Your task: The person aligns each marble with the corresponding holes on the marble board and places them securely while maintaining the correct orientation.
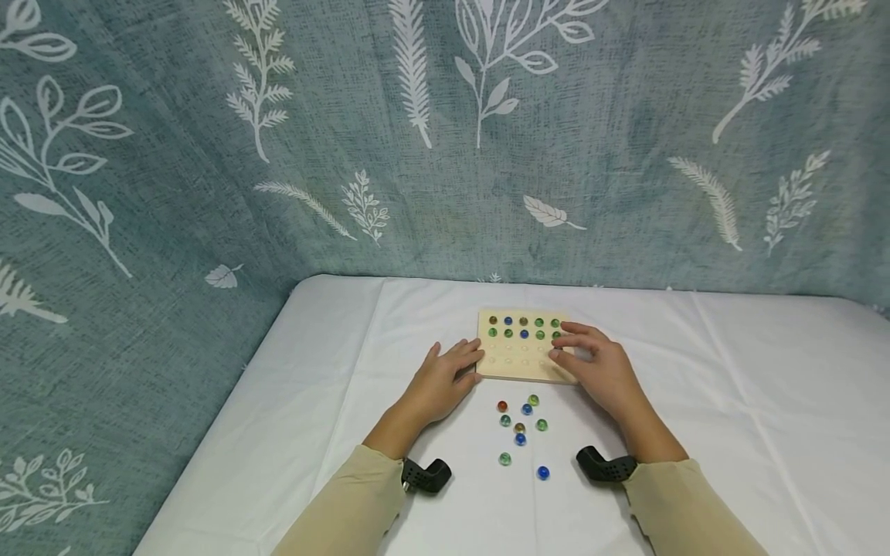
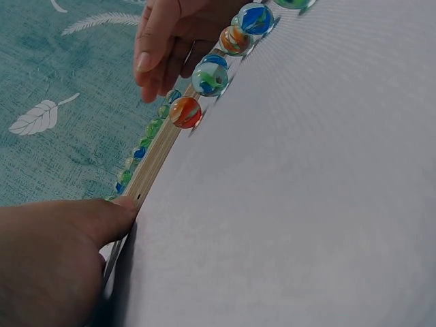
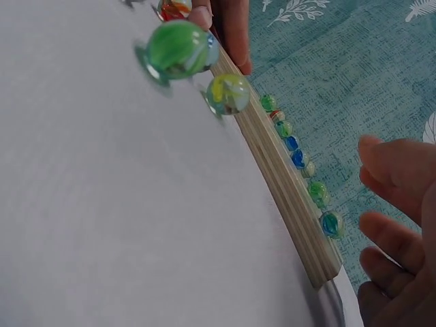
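A pale wooden board lies on the white cloth, with coloured glass marbles seated along its two back rows. Bare hollows show in its front rows. My left hand rests at the board's left edge with fingers extended; in the left wrist view its thumb presses against the board's side. Over the right end of the board hovers my right hand, its thumb and fingers apart and curved loosely. In the right wrist view these fingers are close to an end marble, with nothing visible between them.
Several loose marbles lie scattered in front of the board between my forearms, among them a red one. Black wrist devices sit at both cuffs. A leaf-patterned curtain hangs behind the table.
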Available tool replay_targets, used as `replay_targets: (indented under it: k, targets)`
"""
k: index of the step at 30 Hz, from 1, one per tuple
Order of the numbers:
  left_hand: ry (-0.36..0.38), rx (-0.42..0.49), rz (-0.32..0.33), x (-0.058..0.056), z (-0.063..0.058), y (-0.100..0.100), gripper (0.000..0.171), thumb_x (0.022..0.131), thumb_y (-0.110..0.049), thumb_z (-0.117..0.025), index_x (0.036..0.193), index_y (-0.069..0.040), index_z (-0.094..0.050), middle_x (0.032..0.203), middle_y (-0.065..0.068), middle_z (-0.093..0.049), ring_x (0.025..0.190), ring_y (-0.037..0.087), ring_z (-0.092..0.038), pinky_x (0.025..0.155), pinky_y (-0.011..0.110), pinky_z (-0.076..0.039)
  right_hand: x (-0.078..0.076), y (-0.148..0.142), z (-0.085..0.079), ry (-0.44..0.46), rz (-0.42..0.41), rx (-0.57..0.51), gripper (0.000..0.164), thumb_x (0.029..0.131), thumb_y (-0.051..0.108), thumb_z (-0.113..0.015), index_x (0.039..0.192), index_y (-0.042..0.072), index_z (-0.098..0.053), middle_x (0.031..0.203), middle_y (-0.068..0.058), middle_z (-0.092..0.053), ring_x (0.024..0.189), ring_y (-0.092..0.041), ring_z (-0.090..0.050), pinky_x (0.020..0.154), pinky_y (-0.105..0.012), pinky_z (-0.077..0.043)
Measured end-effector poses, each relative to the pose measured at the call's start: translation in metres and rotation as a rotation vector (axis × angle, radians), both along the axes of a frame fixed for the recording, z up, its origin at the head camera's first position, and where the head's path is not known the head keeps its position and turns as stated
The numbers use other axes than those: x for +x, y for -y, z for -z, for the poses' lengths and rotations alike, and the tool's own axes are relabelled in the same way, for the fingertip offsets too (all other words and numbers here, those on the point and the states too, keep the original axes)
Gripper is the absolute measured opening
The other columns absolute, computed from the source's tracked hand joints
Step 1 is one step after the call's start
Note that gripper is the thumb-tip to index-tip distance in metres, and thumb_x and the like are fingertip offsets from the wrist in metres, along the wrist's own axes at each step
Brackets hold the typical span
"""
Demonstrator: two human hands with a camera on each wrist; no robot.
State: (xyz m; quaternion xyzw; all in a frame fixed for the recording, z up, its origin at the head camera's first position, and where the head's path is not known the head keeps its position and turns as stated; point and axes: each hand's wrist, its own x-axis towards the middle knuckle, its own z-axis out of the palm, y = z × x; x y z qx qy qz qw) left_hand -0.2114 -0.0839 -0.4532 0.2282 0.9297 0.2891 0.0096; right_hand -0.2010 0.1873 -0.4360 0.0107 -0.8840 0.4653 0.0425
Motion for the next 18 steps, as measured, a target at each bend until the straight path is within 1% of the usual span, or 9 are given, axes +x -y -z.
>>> replay_targets:
  k: [6,14,18]
  targets:
    - [-0.001,-0.007,-0.004,-0.0001,-0.0008,0.0001,0.047,0.098,-0.028,-0.061,0.143,-0.018,-0.054,0.154,-0.009,-0.042,0.145,0.011,-0.034,0.126,0.045,-0.009,0.0023,0.0011,-0.0018,-0.017,-0.068,0.004,0.031,0.089,0.03,-0.074,0.112,0.009,-0.073,0.152,-0.007,-0.045,0.148,-0.036,-0.026,0.117,-0.063,-0.022]
    - [0.009,-0.005,-0.004,0.001,-0.0033,0.0,0.047,0.098,-0.029,-0.061,0.143,-0.018,-0.054,0.154,-0.009,-0.041,0.145,0.011,-0.034,0.126,0.045,-0.009,0.0066,0.0032,-0.005,0.004,-0.262,0.047,0.016,0.084,0.024,-0.078,0.097,0.014,-0.077,0.156,-0.006,-0.04,0.153,-0.031,-0.01,0.117,-0.068,-0.013]
    - [0.015,-0.001,-0.003,0.0015,-0.0033,-0.0003,0.047,0.098,-0.028,-0.061,0.143,-0.017,-0.054,0.154,-0.008,-0.041,0.145,0.011,-0.034,0.126,0.045,-0.008,0.0093,0.0051,-0.0057,0.001,-0.33,0.069,0.014,0.082,0.023,-0.081,0.095,0.018,-0.077,0.158,-0.003,-0.037,0.154,-0.029,-0.007,0.116,-0.07,-0.012]
